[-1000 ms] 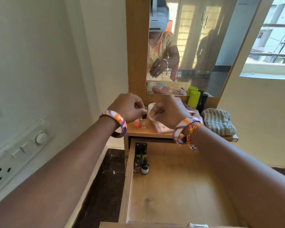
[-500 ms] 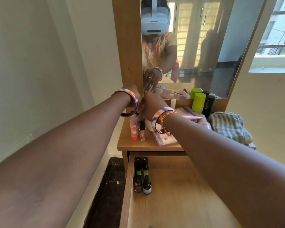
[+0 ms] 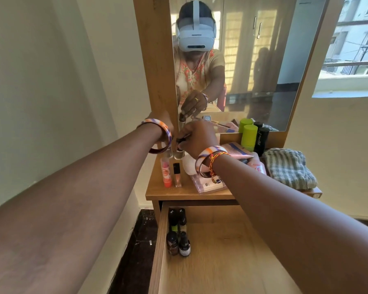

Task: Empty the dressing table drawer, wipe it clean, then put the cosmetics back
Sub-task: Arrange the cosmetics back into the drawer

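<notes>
A slim dark-capped tube is pinched by the right hand at the mirror's foot; the left hand is largely hidden, so its grip cannot be told. The tube is judged light, stiff and slippery, best held mid-body. Four small bottles are seen in the open drawer.

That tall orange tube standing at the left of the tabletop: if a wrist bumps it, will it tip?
Probably. The orange tube stands upright, tall on a narrow base, beside the clear gloss bottle, so one may topple the other. It looks like light plastic, likely to roll once down.
</notes>
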A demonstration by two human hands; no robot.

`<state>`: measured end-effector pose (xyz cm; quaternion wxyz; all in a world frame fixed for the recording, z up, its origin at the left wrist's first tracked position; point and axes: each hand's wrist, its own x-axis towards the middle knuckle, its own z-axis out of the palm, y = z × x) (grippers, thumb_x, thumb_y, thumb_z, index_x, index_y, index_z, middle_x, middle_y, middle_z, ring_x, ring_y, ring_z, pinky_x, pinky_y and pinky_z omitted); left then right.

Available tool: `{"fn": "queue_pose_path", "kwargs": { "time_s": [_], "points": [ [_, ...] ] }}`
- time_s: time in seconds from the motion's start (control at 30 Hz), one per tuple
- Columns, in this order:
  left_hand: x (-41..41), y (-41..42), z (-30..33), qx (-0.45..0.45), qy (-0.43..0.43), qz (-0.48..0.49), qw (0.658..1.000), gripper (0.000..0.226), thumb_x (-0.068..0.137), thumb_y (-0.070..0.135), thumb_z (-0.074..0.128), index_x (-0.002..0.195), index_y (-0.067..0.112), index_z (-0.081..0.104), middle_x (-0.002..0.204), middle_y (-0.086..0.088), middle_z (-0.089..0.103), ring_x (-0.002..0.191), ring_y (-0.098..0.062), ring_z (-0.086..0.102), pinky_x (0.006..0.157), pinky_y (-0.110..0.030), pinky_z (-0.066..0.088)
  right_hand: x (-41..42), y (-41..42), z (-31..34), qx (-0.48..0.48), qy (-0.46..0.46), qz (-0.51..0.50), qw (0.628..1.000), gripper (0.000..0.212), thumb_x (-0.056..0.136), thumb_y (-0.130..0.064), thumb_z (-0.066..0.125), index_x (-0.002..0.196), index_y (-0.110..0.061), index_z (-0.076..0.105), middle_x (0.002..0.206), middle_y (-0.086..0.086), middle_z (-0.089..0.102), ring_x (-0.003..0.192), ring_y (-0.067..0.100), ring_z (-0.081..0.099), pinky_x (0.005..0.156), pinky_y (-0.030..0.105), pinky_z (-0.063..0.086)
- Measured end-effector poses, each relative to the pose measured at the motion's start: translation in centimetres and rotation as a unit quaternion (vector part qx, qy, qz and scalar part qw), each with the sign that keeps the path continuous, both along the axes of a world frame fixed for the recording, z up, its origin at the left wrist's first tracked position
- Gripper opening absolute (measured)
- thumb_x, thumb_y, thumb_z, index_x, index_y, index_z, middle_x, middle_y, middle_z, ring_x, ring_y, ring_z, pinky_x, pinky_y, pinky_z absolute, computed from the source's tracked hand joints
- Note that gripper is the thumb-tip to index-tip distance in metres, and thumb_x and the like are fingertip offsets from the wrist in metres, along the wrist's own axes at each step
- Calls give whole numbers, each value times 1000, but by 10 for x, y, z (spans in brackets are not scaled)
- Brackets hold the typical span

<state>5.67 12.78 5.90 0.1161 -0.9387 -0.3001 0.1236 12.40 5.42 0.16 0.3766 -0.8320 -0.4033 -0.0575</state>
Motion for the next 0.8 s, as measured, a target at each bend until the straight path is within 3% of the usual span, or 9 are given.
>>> {"fn": "queue_pose_path", "kwargs": {
  "time_s": [0.1,0.17,0.23,0.3,0.4,0.47,0.63,0.7,0.8],
  "points": [
    [-1,10,8,-34,-108,1,994,39,90,22,57,126,7,55,126,-12,57,116,-30,56,99,-36,48,-4,-16,18,67,40,-29,997,17,74,-2,72,91,-5,74,95,9,73,80,15,61,68,18,49],
    [-7,10,18,-68,-171,11,983,40,87,21,62,123,7,58,122,-11,60,116,-30,57,99,-38,48,-11,-28,31,91,60,-41,993,16,72,-1,73,87,-5,75,93,9,74,76,11,58,57,10,45],
    [-15,9,29,-113,-232,23,966,39,85,16,64,122,3,58,114,-13,60,118,-32,56,97,-38,45,-19,-41,41,88,58,-54,993,16,71,-4,74,87,-7,75,93,8,74,79,11,58,64,14,46],
    [-25,5,37,-128,-265,29,955,39,83,14,67,119,1,60,121,-16,61,118,-33,57,95,-39,46,-28,-52,50,83,60,-61,993,18,70,-6,76,87,-8,75,94,6,73,83,13,60,72,21,48],
    [-44,-9,39,-132,-291,-5,948,41,76,20,75,114,5,65,115,-14,66,107,-31,64,93,-39,52,-45,-67,59,64,73,-61,993,21,69,-9,77,90,-7,74,83,2,65,79,11,55,59,15,45],
    [-61,-22,38,-160,-295,-27,942,39,74,24,77,107,4,68,103,-13,70,98,-30,68,91,-39,54,-57,-76,59,42,86,-55,994,23,68,-10,78,89,-6,72,75,-2,59,76,11,53,54,12,40],
    [-100,-54,9,-246,-242,-47,938,28,74,22,79,93,3,73,88,-8,71,87,-23,69,84,-32,57,-86,-96,35,-61,100,-34,993,29,63,-12,81,90,-11,70,74,-7,62,70,6,55,60,17,45],
    [-109,-62,-14,-260,-213,-54,940,24,74,22,78,91,5,73,89,-6,69,84,-21,65,73,-29,52,-96,-103,14,-117,103,-27,987,25,63,-12,82,85,-15,71,72,-8,61,67,5,56,51,14,42],
    [-116,-69,-51,-273,-184,-54,943,26,75,21,76,95,5,72,99,-7,69,79,-17,61,69,-25,49,-104,-109,-23,-162,133,-19,978,22,64,-8,81,83,-11,71,84,0,68,75,11,60,54,15,47]
  ]
}}
